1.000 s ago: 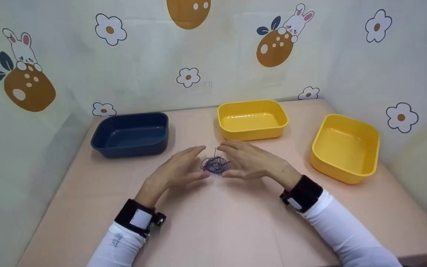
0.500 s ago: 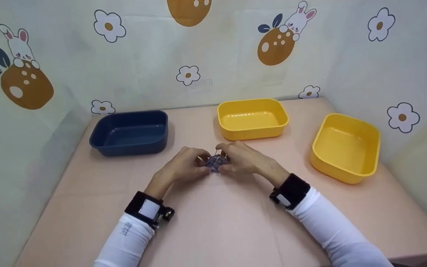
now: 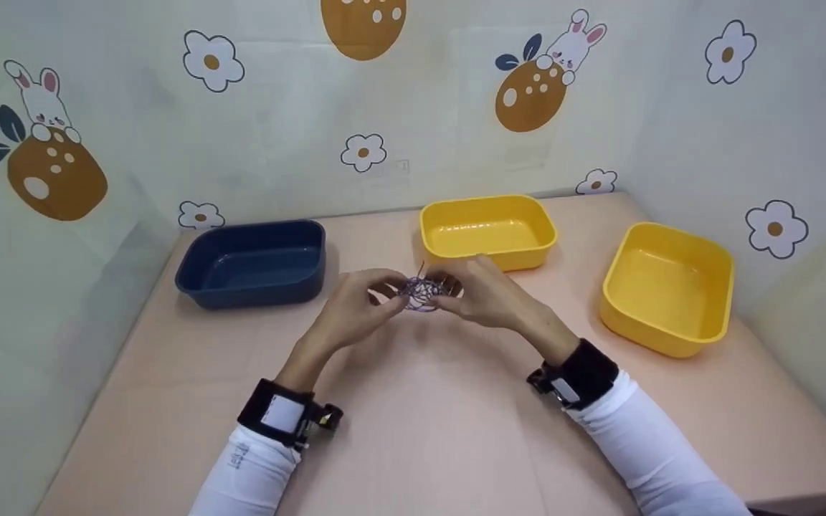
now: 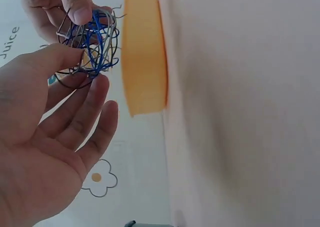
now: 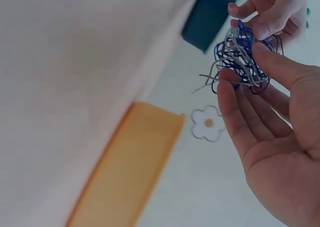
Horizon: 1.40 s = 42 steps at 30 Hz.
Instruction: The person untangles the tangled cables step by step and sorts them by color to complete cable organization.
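Observation:
A tangled ball of thin wire (image 3: 423,294), with blue, grey and dark strands, is held above the table between both hands. My left hand (image 3: 355,307) pinches its left side between thumb and fingers. On the other side my right hand (image 3: 488,295) grips it the same way. In the left wrist view the wire ball (image 4: 95,44) shows loose ends poking out towards the yellow bin. From the right wrist view, the wire ball (image 5: 242,57) sits at the fingertips of both hands, with several ends sticking out.
A dark blue bin (image 3: 255,292) stands at the back left of the pink-covered table (image 3: 427,430). One yellow bin (image 3: 488,259) stands behind the hands, another yellow bin (image 3: 660,333) to the right. A patterned cloth (image 3: 277,107) hangs behind and at the sides.
The hands, first apart around the wire ball on the table, have closed in on it and taken hold. They have since raised it off the tabletop.

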### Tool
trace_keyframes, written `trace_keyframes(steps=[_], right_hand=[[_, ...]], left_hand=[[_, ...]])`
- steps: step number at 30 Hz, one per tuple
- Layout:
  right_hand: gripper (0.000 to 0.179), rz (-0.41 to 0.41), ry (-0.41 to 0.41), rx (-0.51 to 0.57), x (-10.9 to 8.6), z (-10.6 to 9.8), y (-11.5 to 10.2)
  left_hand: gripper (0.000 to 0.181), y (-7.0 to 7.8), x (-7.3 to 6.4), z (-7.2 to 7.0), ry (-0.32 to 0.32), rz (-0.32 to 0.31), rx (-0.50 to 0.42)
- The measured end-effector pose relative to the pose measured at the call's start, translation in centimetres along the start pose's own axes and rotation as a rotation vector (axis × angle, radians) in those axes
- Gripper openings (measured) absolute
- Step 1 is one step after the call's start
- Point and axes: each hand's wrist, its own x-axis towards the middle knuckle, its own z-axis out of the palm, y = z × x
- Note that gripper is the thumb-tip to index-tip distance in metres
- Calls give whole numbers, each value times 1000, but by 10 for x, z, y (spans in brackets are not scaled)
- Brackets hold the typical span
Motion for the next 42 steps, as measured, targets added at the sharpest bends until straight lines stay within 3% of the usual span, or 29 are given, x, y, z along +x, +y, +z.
trace_keyframes(steps=[4, 10, 14, 17, 21, 24, 28, 32, 37, 42], right_hand=[[31, -43, 181, 36, 3, -24, -20], [36, -161, 447, 31, 10, -49, -51], [34, -249, 548, -33, 11, -53, -59], [32, -279, 622, -64, 10, -52, -62], [30, -302, 715, -72, 9, -47, -63], [31, -358, 759, -94, 9, -41, -63], [31, -436, 784, -131, 9, -37, -63], [29, -448, 789, -127, 9, -35, -62], [31, -463, 721, -138, 7, -36, -61], [36, -507, 613, -159, 4, -37, -59]], left_hand=[[29, 29, 7, -5, 203, 24, -148], [35, 77, 22, -4, 466, 52, -588], [44, 100, 27, 3, 530, 82, -838], [49, 111, 27, 10, 527, 104, -931], [55, 115, 25, 17, 500, 118, -938], [60, 114, 22, 21, 426, 110, -928], [62, 113, 20, 25, 313, 91, -944], [65, 112, 20, 25, 270, 88, -941], [71, 110, 18, 20, 292, 99, -891], [52, 103, 20, 13, 397, 122, -800]])
